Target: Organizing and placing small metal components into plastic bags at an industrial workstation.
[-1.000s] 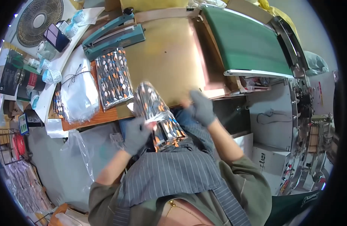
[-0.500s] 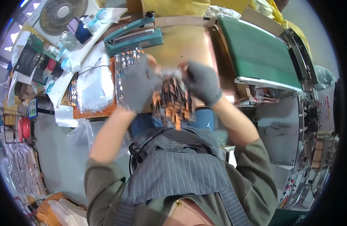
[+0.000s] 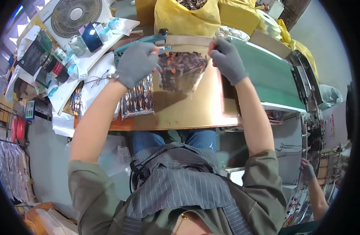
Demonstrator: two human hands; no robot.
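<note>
My left hand and my right hand, both in grey gloves with bare fingertips, are closed at the two sides of a clear plastic bag. The bag is stretched between them above the tan board. Dark and orange pieces lie mostly along its far part, while the near part is mostly see-through. Fingers on each side pinch at its far corners, though the exact grip is partly hidden. Below my left wrist lies a stack of flat filled bags. Behind my left hand, the teal hand sealer is partly covered.
A green conveyor belt runs at the right. Beyond the board stands a yellow sack of dark pieces. At left, a white shelf bears a fan, jars and tape rolls. Another person's gloved hand shows at lower right.
Both hands have moved away from my body and farther apart, carrying the bag from near my lap to over the board. The bag is now spread wide. Another person's hand has appeared at lower right.
</note>
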